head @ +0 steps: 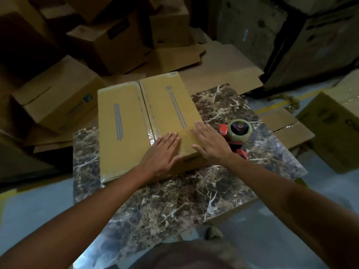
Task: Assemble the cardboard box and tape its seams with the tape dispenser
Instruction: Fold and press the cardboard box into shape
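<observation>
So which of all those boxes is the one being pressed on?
The box on the marble table: both hands, left and right, lie flat on it.

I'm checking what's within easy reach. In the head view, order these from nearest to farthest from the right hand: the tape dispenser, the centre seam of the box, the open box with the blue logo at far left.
From the right hand:
1. Tape dispenser, just right of it on the marble table.
2. Centre seam, to its left, on the box top.
3. Open box with blue logo, far left, off the table.
</observation>
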Motion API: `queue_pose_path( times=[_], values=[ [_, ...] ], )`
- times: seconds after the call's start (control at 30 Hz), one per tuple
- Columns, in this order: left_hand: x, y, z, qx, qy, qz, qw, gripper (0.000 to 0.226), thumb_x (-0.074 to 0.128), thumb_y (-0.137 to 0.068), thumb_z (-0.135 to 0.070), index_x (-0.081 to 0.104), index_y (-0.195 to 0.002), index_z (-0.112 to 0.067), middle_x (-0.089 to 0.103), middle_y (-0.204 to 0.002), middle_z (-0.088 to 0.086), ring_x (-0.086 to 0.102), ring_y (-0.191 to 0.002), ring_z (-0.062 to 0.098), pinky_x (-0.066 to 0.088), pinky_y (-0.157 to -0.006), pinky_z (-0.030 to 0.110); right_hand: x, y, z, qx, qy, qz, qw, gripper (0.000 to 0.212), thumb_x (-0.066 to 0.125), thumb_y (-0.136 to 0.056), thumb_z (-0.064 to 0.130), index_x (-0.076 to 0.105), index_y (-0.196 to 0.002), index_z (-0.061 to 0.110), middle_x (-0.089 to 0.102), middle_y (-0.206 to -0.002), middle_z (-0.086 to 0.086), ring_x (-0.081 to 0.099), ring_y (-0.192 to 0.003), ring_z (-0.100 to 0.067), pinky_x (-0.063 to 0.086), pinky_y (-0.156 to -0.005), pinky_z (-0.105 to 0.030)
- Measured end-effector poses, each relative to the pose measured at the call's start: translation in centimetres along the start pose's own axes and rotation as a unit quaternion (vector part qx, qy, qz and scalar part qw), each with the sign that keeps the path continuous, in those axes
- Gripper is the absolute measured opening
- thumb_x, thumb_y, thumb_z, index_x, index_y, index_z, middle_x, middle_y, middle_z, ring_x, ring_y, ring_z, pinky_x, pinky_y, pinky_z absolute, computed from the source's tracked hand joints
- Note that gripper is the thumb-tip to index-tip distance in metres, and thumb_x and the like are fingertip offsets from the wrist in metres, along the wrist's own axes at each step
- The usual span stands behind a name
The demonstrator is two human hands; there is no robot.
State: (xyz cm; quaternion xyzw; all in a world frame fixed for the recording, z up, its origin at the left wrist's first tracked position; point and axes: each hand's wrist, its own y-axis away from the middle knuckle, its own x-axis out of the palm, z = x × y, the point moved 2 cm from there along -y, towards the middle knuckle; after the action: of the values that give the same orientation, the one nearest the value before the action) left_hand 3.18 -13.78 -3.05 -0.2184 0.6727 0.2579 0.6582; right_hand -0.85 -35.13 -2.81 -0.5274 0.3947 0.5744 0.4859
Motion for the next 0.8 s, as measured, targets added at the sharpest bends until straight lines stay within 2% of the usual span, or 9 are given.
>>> queue_pose_path(
  times=[0.1,0.17,0.23,0.3,0.43,0.5,0.57,0.7,0.8],
  values=[
    [0.4,0.1,0.0,0.003,-0.024,0.012,1.0,0.079,0.005,-0.095,-0.062,0.006,-0.154,-0.01,0.003,-0.162,0.009,0.001,-0.15,0.022,-0.003,-0.119,0.036,0.3,-0.9,0.1,-0.067,0.034,0.052,0.996,0.085,0.001,-0.094,0.067,0.026,-0.154,0.013,0.02,-0.163,-0.015,0.015,-0.152,-0.027,0.011,-0.123,-0.043],
    [0.5,0.0,-0.1,0.003,-0.035,0.013,0.999,0.081,0.007,-0.096,-0.062,0.014,-0.153,-0.007,0.011,-0.161,0.013,0.01,-0.149,0.025,0.006,-0.12,0.041,0.8,-1.0,0.1,-0.093,0.067,0.074,0.991,0.078,0.01,-0.097,0.064,0.026,-0.154,0.014,0.021,-0.162,-0.016,0.017,-0.151,-0.029,0.014,-0.122,-0.047],
    [0.8,0.0,-0.2,-0.001,-0.042,0.016,0.999,0.082,0.006,-0.096,-0.063,0.019,-0.152,-0.004,0.017,-0.16,0.016,0.015,-0.148,0.028,0.016,-0.12,0.045,1.4,-1.0,-0.1,-0.107,0.093,0.087,0.986,0.073,0.017,-0.097,0.059,0.03,-0.153,0.014,0.025,-0.161,-0.017,0.022,-0.15,-0.032,0.021,-0.12,-0.051],
    [1.0,-0.2,-0.1,-0.008,-0.044,0.022,0.999,0.085,0.001,-0.095,-0.064,0.02,-0.151,-0.003,0.018,-0.159,0.017,0.017,-0.147,0.03,0.023,-0.118,0.047,1.4,-1.1,-0.2,-0.115,0.106,0.097,0.983,0.074,0.015,-0.097,0.06,0.039,-0.149,0.013,0.034,-0.157,-0.019,0.032,-0.145,-0.035,0.032,-0.115,-0.054],
    [1.6,-0.1,-0.1,-0.021,-0.083,0.047,0.995,0.094,0.0,-0.088,-0.072,0.006,-0.152,-0.003,0.008,-0.16,0.018,0.008,-0.149,0.031,0.017,-0.12,0.046,1.3,-1.4,-0.4,-0.143,0.122,0.13,0.974,0.077,0.018,-0.095,0.062,0.047,-0.143,0.01,0.043,-0.151,-0.021,0.043,-0.139,-0.036,0.041,-0.106,-0.057],
    [1.6,0.0,-0.3,-0.025,-0.09,0.058,0.994,0.102,0.008,-0.082,-0.077,0.001,-0.152,-0.003,-0.003,-0.159,0.016,0.002,-0.149,0.031,0.012,-0.121,0.045,1.3,-1.6,-0.6,-0.159,0.137,0.132,0.969,0.079,0.02,-0.093,0.063,0.045,-0.145,0.01,0.04,-0.153,-0.02,0.039,-0.141,-0.036,0.04,-0.107,-0.058],
    [1.3,0.2,-0.5,-0.025,-0.087,0.06,0.994,0.106,0.009,-0.079,-0.081,0.0,-0.152,-0.005,-0.006,-0.159,0.014,0.0,-0.149,0.029,0.009,-0.122,0.044,1.2,-1.5,-0.7,-0.181,0.137,0.13,0.965,0.083,0.022,-0.091,0.068,0.039,-0.149,0.01,0.034,-0.156,-0.019,0.032,-0.145,-0.036,0.035,-0.11,-0.059],
    [-0.1,1.5,0.6,-0.054,-0.057,0.027,0.997,0.091,0.006,-0.09,-0.072,0.013,-0.154,-0.008,0.012,-0.161,0.011,0.007,-0.15,0.025,0.018,-0.12,0.047,-0.7,-2.2,0.6,-0.177,0.078,0.076,0.978,0.083,0.02,-0.09,0.073,0.047,-0.14,0.012,0.042,-0.15,-0.019,0.039,-0.137,-0.036,0.037,-0.107,-0.054],
    [-0.4,2.9,2.4,-0.08,-0.038,0.025,0.996,0.084,0.003,-0.094,-0.065,0.014,-0.154,-0.008,0.014,-0.161,0.011,0.009,-0.149,0.024,0.018,-0.12,0.043,-0.9,-3.6,2.4,-0.185,0.044,0.059,0.98,0.073,0.018,-0.094,0.066,0.04,-0.144,0.018,0.034,-0.155,-0.016,0.034,-0.142,-0.032,0.033,-0.112,-0.048]
  ],
)
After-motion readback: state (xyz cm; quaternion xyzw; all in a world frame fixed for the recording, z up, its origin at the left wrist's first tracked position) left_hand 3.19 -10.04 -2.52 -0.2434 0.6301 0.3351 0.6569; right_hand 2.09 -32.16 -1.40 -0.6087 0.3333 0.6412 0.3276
